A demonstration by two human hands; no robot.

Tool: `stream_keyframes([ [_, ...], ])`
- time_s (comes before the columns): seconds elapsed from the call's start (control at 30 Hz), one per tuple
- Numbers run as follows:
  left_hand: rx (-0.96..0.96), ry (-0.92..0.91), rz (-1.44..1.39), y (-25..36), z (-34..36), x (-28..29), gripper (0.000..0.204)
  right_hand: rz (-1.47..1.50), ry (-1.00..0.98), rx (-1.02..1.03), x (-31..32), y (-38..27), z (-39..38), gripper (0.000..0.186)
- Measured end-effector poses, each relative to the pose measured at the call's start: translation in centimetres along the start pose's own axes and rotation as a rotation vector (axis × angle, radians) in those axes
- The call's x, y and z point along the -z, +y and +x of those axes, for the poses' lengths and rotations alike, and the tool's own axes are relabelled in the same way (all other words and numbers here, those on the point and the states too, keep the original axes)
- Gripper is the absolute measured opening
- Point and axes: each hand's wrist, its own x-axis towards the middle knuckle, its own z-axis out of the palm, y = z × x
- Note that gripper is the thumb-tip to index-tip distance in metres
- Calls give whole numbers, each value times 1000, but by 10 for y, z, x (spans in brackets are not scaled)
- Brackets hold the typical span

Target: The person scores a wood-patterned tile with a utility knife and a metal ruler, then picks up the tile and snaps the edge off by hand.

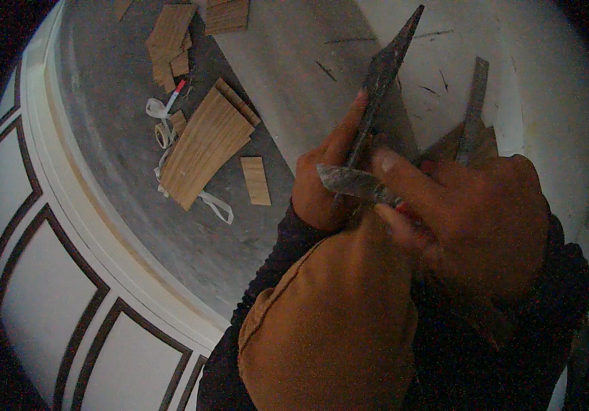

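Both hands (404, 198) — apparently on scrapers (380, 82)

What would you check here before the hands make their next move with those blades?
1. Left hand grips the long, dark, pointed metal blade: ok.
2. Right hand holds the shorter grey putty-smeared blade crosswise against it: ok.
3. Fingers clear of the blade edges: cannot tell, the thumbs lie close.
4. Second flat metal tool behind the right hand, held or resting: cannot tell.
5. Thin wooden veneer strips lie apart from the hands on the grey surface: ok.
6. Roll of pale tape beside the strips, out of the way: ok.
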Motion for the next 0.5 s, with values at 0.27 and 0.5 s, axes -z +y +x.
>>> stream_keyframes([
  [0.27,-117,-8,109,-11,-6,3,76,544,133,-502,0,59,17,39],
  [0.5,-73,-30,71,-8,-7,8,79,266,405,-260,-5,61,-8,41],
])
